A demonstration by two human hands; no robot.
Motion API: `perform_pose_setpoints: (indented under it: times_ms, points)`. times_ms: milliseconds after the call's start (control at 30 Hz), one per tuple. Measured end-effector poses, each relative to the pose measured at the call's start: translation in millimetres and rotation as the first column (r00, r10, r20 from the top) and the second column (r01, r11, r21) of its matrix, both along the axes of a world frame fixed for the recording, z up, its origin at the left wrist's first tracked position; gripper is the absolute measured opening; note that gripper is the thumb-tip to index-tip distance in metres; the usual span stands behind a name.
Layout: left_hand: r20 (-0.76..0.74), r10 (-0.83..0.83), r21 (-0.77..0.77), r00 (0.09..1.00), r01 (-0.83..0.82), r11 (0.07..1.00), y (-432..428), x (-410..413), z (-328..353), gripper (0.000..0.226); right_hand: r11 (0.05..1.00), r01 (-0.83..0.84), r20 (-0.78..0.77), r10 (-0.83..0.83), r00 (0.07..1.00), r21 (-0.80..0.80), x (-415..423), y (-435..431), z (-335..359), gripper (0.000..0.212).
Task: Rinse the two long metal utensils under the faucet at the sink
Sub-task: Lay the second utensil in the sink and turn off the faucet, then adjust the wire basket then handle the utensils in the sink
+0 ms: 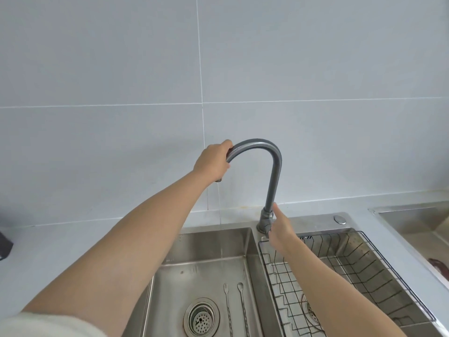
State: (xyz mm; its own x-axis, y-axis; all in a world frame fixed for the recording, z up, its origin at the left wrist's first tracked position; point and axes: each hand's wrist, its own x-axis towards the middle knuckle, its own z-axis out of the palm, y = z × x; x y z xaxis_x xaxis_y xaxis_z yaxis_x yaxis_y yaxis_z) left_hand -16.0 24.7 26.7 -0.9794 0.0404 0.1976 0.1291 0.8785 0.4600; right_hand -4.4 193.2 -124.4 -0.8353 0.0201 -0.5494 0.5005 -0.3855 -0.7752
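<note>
Two long thin metal utensils lie side by side on the floor of the left sink basin (209,246): a small fork (228,310) on the left and a small spoon (243,310) on the right, both with twisted handles. My left hand (213,160) is shut around the spout end of the grey gooseneck faucet (273,178). A thin stream of water (220,215) falls from the spout into the left basin, far from the utensils. My right hand (279,229) rests on the handle at the faucet's base, which it mostly hides.
A round drain strainer (201,318) sits left of the utensils. A black wire rack (352,271) fills the right basin. A grey counter surrounds the sink, with another steel basin (418,220) at far right and a dark object (4,244) at the left edge.
</note>
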Motion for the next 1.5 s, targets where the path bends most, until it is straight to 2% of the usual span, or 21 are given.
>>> perform_pose_setpoints:
  times_ms: [100,167,267,333,400,467,533,600,667,733,767,800,867,967,1100,1300,1400,1500]
  points:
    - [0.004,0.003,-0.009,1.0,-0.003,1.0,-0.8,-2.6,0.5,0.032,0.999,0.042,-0.033,-0.042,0.999,0.021,-8.6,-0.3,-3.6,0.026]
    - [0.006,0.002,-0.015,1.0,-0.002,1.0,-1.5,-3.2,0.1,0.032,0.999,0.033,-0.026,-0.033,0.999,0.018,-11.0,0.1,-1.3,0.04]
    - [0.007,0.0,-0.018,1.0,0.0,1.0,-1.7,-3.7,-1.6,0.032,0.999,0.028,-0.046,-0.028,0.999,0.014,-13.5,-0.3,-0.4,0.03]
    - [-0.004,0.001,-0.02,1.0,-0.001,1.0,-1.5,-3.6,-3.3,0.031,0.998,0.038,-0.024,-0.037,0.999,0.041,-19.1,-0.1,-5.4,0.038]
    - [-0.014,0.002,-0.025,1.0,-0.002,1.0,-1.5,-2.6,-4.5,0.031,0.999,0.004,-0.03,-0.002,1.0,0.049,-16.0,3.6,-3.6,0.039]
    - [-0.017,-0.001,-0.029,1.0,0.0,1.0,-1.6,-1.2,-5.4,0.031,0.997,-0.069,-0.021,0.07,0.997,0.046,-11.8,4.7,-1.5,0.03]
    - [-0.024,-0.007,-0.036,1.0,0.006,0.999,-1.9,1.1,-8.7,0.032,0.988,-0.102,-0.005,0.103,0.995,0.116,-6.2,6.5,0.9,0.047]
    - [-0.054,-0.013,-0.02,0.998,0.012,1.0,-2.7,5.7,-17.1,0.036,0.954,-0.11,-0.019,0.12,0.993,0.28,0.3,5.3,5.8,0.054]
    - [-0.127,0.023,0.088,0.992,-0.012,0.996,-2.8,14.7,-34.1,0.044,0.89,-0.133,-0.042,0.168,0.985,0.436,8.3,3.9,4.0,0.039]
    - [-0.215,0.161,0.278,0.963,-0.097,0.956,-1.0,29.7,-59.9,0.048,0.83,-0.156,-0.042,0.211,0.977,0.536,16.1,-0.2,-8.4,0.018]
    - [-0.227,0.237,0.368,0.945,-0.142,0.919,0.9,38.2,-77.1,0.045,0.791,-0.175,-0.027,0.235,0.972,0.586,19.7,-3.2,-18.2,0.019]
    - [-0.198,0.288,0.426,0.937,-0.182,0.886,3.6,47.2,-97.0,0.041,0.755,-0.204,-0.014,0.271,0.962,0.623,24.0,-6.7,-28.0,0.025]
    - [-0.047,0.301,0.434,0.952,-0.252,0.865,10.3,65.9,-144.2,0.032,0.692,-0.271,0.027,0.342,0.939,0.669,33.0,-16.1,-48.9,0.034]
    - [0.275,0.249,0.315,0.929,-0.332,0.889,20.6,94.9,-216.8,0.025,0.595,-0.371,0.107,0.43,0.896,0.713,46.2,-30.1,-83.8,0.031]
    - [0.554,0.136,0.122,0.821,-0.242,0.963,38.3,125.8,-291.4,0.022,0.482,-0.483,0.244,0.476,0.845,0.731,54.9,-44.8,-127.7,0.031]
    - [0.753,0.046,-0.013,0.656,-0.054,0.998,62.4,142.9,-357.0,0.02,0.225,-0.609,0.442,0.508,0.739,0.76,56.3,-50.7,-184.5,0.035]
    - [0.797,0.048,-0.029,0.602,-0.042,0.999,72.7,141.8,-375.7,0.021,0.142,-0.679,0.552,0.477,0.684,0.72,54.7,-49.3,-206.1,0.036]
    - [0.833,0.072,-0.042,0.548,-0.067,0.997,83.6,139.8,-384.7,0.028,0.021,-0.67,0.598,0.43,0.676,0.742,55.1,-49.9,-222.3,0.037]
